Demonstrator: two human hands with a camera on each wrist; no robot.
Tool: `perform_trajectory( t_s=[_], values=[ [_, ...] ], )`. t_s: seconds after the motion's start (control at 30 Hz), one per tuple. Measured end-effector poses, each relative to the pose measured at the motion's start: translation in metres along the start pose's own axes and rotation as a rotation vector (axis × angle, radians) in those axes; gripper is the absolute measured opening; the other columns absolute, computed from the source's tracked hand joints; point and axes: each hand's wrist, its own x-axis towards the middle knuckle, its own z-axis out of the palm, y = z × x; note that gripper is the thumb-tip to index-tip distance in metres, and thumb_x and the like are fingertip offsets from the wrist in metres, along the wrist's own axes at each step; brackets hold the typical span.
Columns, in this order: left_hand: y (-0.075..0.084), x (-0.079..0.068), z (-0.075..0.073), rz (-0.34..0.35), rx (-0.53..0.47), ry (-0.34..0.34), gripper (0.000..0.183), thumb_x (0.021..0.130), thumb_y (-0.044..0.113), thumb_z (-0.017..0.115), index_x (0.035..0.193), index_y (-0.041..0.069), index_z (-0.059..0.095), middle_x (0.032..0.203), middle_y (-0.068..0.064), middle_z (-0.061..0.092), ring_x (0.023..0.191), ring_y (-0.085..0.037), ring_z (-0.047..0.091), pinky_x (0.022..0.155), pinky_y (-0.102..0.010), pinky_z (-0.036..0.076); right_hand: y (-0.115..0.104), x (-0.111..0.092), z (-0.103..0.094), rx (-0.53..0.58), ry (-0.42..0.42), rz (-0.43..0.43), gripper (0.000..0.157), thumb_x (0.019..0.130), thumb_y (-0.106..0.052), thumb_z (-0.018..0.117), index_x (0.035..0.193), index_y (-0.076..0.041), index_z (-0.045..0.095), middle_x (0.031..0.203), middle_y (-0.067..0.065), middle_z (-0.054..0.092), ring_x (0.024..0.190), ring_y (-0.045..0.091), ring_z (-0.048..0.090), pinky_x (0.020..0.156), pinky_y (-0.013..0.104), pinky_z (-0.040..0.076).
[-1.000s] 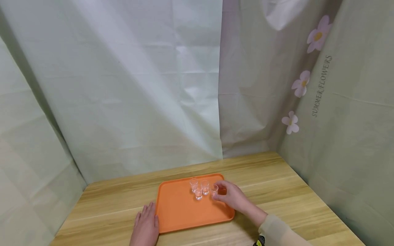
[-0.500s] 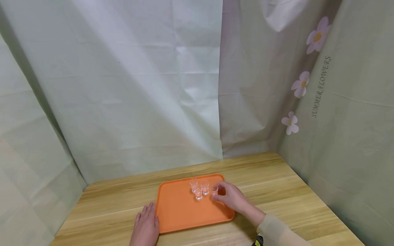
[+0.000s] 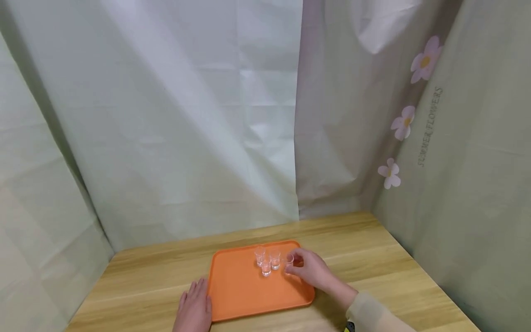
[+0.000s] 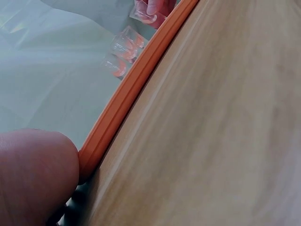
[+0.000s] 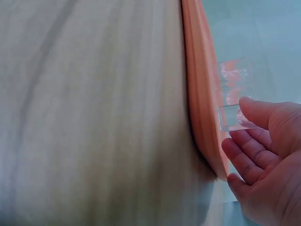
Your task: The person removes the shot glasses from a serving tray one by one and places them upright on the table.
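Observation:
An orange tray [image 3: 249,295] lies on the wooden table. Three small clear shot glasses, among them the front one [image 3: 266,268], stand upright in a cluster toward its back right. My right hand [image 3: 310,269] pinches another shot glass [image 3: 289,262] between thumb and fingers, just right of the cluster and over the tray. In the right wrist view the thumb lies along this shot glass [image 5: 230,118], the other fingers curved below. My left hand [image 3: 193,308] lies flat on the table, its thumb side against the tray's left edge; the left wrist view shows a fingertip [image 4: 37,174] at the rim.
The wooden table [image 3: 141,286] extends around the tray on all sides. Behind it hangs a pale grey-green curtain [image 3: 186,138], with a side panel [image 3: 469,193] at the right bearing printed flowers and lettering.
The head view has tilted slightly, so the scene sits a little lower. My right hand keeps its pinch on the shot glass beside the cluster, and my left hand stays at the tray's edge.

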Motion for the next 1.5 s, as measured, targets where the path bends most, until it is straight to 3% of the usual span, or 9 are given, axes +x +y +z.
perform_trajectory(
  t_s=[0.33,0.73,1.0,1.13,1.5],
  values=[
    [-0.001,0.001,0.003,0.002,0.012,0.028,0.049,0.1,0.009,0.054,0.142,-0.015,0.045,0.144,-0.035,0.046,0.138,-0.053,0.036,0.112,-0.067,0.022,-0.005,0.001,-0.018,0.065,0.028,0.019,0.018,0.091,-0.022,0.077,0.104,-0.014,0.067,0.095,-0.004,0.069,0.091,0.013,0.066,0.073,0.026,0.055],
    [-0.003,0.001,0.006,0.045,0.01,0.078,0.048,0.099,0.008,0.053,0.14,-0.016,0.047,0.142,-0.035,0.049,0.136,-0.053,0.039,0.111,-0.067,0.023,0.007,0.0,-0.036,0.035,0.105,0.09,0.021,0.091,-0.023,0.077,0.107,-0.012,0.068,0.095,-0.003,0.068,0.089,0.013,0.067,0.071,0.027,0.055],
    [-0.004,0.002,0.001,0.029,0.022,0.04,0.049,0.1,0.009,0.053,0.141,-0.016,0.045,0.143,-0.036,0.047,0.136,-0.054,0.038,0.111,-0.068,0.023,0.017,0.007,-0.052,0.003,0.148,0.128,0.023,0.09,-0.022,0.079,0.108,-0.011,0.069,0.094,-0.005,0.069,0.088,0.011,0.066,0.075,0.03,0.056],
    [-0.004,0.0,-0.001,0.037,0.022,0.06,0.048,0.099,0.008,0.054,0.14,-0.016,0.047,0.142,-0.036,0.048,0.135,-0.054,0.039,0.111,-0.067,0.024,0.024,0.01,-0.059,0.001,0.169,0.145,0.024,0.089,-0.02,0.08,0.107,-0.009,0.069,0.093,-0.004,0.069,0.089,0.012,0.066,0.078,0.032,0.056],
    [-0.002,-0.003,0.0,0.011,0.003,0.022,0.049,0.1,0.008,0.053,0.143,-0.015,0.045,0.146,-0.034,0.045,0.138,-0.052,0.035,0.112,-0.067,0.021,0.054,0.015,-0.073,-0.024,0.189,0.186,0.022,0.088,-0.016,0.08,0.105,-0.008,0.069,0.094,0.0,0.07,0.092,0.018,0.068,0.084,0.038,0.055]
  ],
)
